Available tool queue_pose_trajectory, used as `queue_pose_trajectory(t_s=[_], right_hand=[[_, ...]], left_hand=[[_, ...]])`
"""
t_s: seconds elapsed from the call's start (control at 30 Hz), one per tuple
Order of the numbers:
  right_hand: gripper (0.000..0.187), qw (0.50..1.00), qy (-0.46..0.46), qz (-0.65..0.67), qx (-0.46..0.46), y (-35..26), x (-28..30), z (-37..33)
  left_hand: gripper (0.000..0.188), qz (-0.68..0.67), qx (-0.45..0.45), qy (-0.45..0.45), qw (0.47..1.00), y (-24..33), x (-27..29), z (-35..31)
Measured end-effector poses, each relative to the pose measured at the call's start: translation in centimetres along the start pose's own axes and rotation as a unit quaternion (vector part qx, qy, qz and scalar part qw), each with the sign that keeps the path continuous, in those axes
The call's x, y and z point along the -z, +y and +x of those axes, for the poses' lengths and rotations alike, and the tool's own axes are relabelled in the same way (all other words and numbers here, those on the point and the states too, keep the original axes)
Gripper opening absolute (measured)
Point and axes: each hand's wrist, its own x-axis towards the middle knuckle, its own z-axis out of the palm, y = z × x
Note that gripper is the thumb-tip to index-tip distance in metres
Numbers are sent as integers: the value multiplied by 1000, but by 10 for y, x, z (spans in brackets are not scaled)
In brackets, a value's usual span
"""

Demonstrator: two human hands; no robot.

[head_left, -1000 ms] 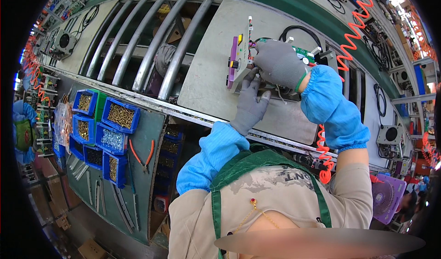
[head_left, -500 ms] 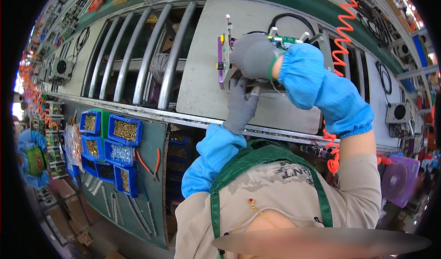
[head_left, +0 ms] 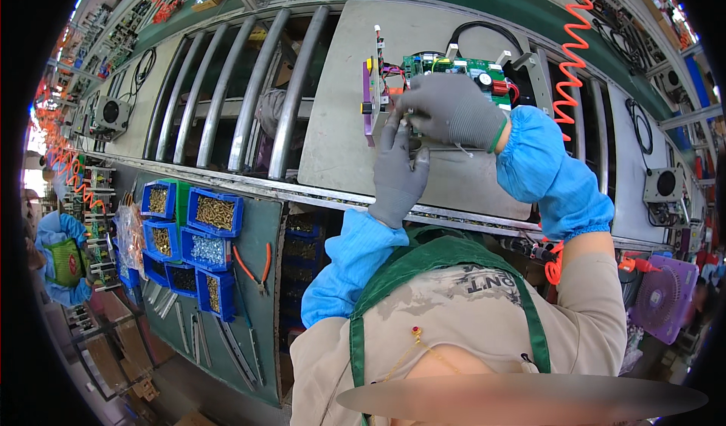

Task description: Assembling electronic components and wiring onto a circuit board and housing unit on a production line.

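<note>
An electronic unit lies before me, with a purple end panel [head_left: 369,102] on its left side. A green circuit board [head_left: 454,66] carries white connectors, a red component and several wires. My right hand [head_left: 457,116], in a grey glove, reaches over the unit's near side, thumb and fingers pinched together just right of the panel; anything between them is hidden. My left hand [head_left: 398,175], also gloved in grey, lies at the near edge of the unit. Its fingers stretch toward the panel's lower end, almost meeting the right fingertips, and its thumb stands apart.
The unit rests on a grey board [head_left: 333,123] over a roller conveyor [head_left: 246,97]. Blue bins [head_left: 214,212] of screws stand at the left, beside red-handled pliers [head_left: 261,275]. An orange coiled hose [head_left: 571,63] hangs right. Another person [head_left: 62,260] is far left.
My right hand has moved right and drawn back from over the board, uncovering the wires and red component. My left hand stays near the panel's lower end.
</note>
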Motion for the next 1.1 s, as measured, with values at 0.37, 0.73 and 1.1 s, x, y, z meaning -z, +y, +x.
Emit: queue_pose_trajectory(t_s=[0.37,0.73,1.1], right_hand=[[18,990,61,73,105,15,-9,3],[18,985,75,101,117,9,-12,3],[21,997,2,15,81,-1,17,13]], left_hand=[[45,108,-72,62,990,9,7,2],[14,-581,274,54,765,2,8,17],[17,-217,218,78,948,4,-2,19]])
